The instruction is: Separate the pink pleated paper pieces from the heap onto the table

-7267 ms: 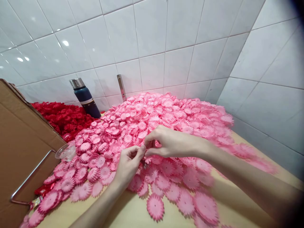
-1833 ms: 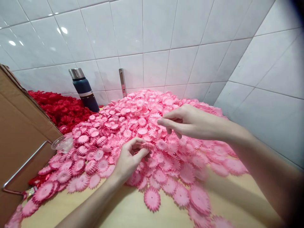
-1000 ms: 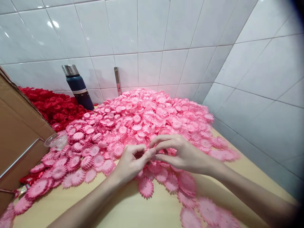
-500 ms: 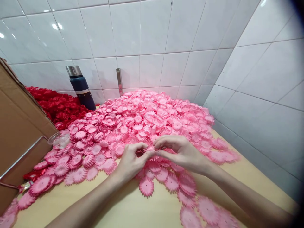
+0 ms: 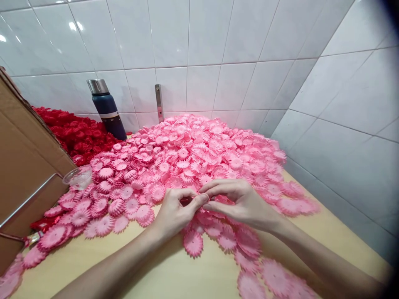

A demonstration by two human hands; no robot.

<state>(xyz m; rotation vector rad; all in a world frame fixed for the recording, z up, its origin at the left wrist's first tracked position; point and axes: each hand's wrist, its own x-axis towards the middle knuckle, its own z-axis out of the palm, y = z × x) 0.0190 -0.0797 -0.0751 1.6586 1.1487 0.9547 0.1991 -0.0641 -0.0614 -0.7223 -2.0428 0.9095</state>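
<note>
Frilled discs (image 5: pixel 183 153) heaped beside glossy tiles (image 5: pixel 202 37)
Hands (image 5: pixel 175 211) (image 5: pixel 245 203) are joined at fingertips, any pinch hidden; smooth counter (image 5: pixel 183 278) is exposed nearer.

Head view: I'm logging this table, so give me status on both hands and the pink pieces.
Left hand, right hand: fingertips together over pink pieces. Anything pinched: can't tell. Blue bottle back by wall, clear of hands.

Matt scalloped discs (image 5: pixel 193 243), glossy tiles (image 5: pixel 168 37)
</note>
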